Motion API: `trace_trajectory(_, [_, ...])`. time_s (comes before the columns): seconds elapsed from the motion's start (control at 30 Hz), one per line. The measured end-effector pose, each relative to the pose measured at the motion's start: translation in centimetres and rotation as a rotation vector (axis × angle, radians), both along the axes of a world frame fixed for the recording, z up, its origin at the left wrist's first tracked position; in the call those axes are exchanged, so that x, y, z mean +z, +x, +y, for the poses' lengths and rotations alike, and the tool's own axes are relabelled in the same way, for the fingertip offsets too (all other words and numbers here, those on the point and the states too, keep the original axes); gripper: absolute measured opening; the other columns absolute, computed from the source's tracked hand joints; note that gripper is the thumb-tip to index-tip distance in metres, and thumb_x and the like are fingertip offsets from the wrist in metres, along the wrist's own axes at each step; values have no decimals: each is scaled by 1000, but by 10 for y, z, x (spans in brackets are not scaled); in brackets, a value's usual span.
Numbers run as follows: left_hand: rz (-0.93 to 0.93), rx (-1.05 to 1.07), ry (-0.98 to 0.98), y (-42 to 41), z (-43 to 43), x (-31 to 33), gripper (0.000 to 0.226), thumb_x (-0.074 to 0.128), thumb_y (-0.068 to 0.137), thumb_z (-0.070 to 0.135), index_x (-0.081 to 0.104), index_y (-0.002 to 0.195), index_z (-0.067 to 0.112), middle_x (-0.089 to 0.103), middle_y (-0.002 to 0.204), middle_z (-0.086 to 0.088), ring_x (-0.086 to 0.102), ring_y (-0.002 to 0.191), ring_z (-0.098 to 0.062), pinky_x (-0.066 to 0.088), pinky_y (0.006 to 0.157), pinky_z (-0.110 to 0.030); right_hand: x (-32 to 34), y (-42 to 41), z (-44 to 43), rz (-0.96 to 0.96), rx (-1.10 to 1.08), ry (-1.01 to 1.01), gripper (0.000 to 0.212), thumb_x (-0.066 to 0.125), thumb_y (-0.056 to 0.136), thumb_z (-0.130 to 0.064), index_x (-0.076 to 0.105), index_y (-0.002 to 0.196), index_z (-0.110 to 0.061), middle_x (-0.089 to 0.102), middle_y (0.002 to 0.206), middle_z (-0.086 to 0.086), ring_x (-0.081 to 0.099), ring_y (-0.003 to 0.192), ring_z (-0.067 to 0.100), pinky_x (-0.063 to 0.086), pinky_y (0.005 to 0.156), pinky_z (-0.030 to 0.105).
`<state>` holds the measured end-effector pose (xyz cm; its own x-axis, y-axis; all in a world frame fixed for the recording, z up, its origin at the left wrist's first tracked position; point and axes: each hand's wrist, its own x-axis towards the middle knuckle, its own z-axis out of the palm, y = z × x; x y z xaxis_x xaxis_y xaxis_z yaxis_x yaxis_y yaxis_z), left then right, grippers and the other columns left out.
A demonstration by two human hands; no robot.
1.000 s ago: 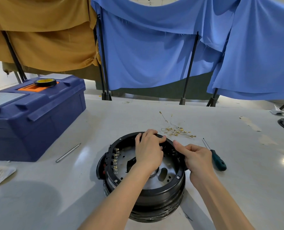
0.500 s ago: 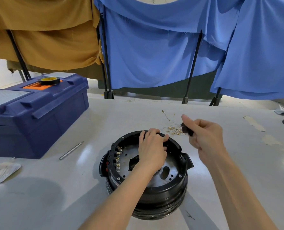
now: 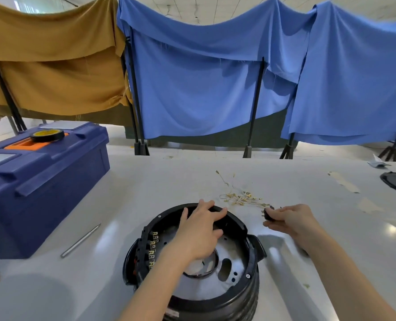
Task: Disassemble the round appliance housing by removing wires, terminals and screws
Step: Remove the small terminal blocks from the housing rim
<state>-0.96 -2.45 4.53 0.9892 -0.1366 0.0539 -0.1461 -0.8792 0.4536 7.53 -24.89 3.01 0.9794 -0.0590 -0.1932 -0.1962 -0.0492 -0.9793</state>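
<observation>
The round housing [image 3: 238, 297] sits on the counter [image 3: 146, 186] under the left hand [image 3: 199, 232], spread fingers [image 3: 205, 204] pressing its far rim. The right hand [image 3: 294, 221] pinches a small black pronged part [image 3: 268, 214] beside the loose terminals [image 3: 241, 198] — lower than before.

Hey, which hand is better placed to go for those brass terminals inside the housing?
Left. The left hand rests on the housing rim, holding nothing, with the terminals just beside it. The right hand is off over the table, pinching a small black part.
</observation>
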Motion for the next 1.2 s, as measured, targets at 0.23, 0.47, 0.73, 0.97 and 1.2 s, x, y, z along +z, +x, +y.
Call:
trace_trajectory(0.23, [-55, -23, 9, -3, 6, -2, 55, 45, 99, 21, 25, 147, 39, 9, 159, 12, -7, 147, -9, -8, 119, -40, -16, 31, 17, -49, -119, -382, 19, 76, 79, -4, 67, 78, 13, 70, 73, 23, 64, 50, 29, 60, 71, 46])
trace_trajectory(0.47, [-51, -29, -5, -2, 7, -3, 54, 46, 99, 21, 27, 147, 39, 10, 159, 11, -7, 147, -8, -8, 119, -39, -17, 40, 29, -108, -66, -633, 15, 70, 87, -17, 73, 77, -7, 67, 56, 12, 62, 53, 24, 53, 62, 34])
trace_trajectory(0.73, [-51, -28, -209, -3, 30, 11, 49, 51, 97, 18, 41, 142, 34, 30, 154, 9, 22, 143, -11, 12, 119, -32, 7, 7, 34, -341, -132, -493, 29, 61, 93, -31, 73, 77, -10, 72, 69, 7, 67, 52, 19, 54, 68, 37])
trace_trajectory(0.97, [-57, 344, -299, -20, 89, -3, 28, 49, 98, 30, 60, 123, 26, 62, 120, -4, 54, 119, -22, 38, 100, -31, 19, -51, 60, -402, 433, -520, 31, 69, 87, -22, 68, 117, -28, 70, 93, -18, 67, 76, -2, 48, 65, 5])
trace_trajectory(1.2, [-103, 390, -605, -34, 72, -13, 31, 44, 99, 26, 67, 84, 40, 72, 97, -11, 66, 94, -26, 51, 85, -35, 23, -61, 50, -420, 425, -600, 33, 59, 90, -5, 71, 118, -19, 72, 108, -9, 69, 90, 3, 51, 72, 10])
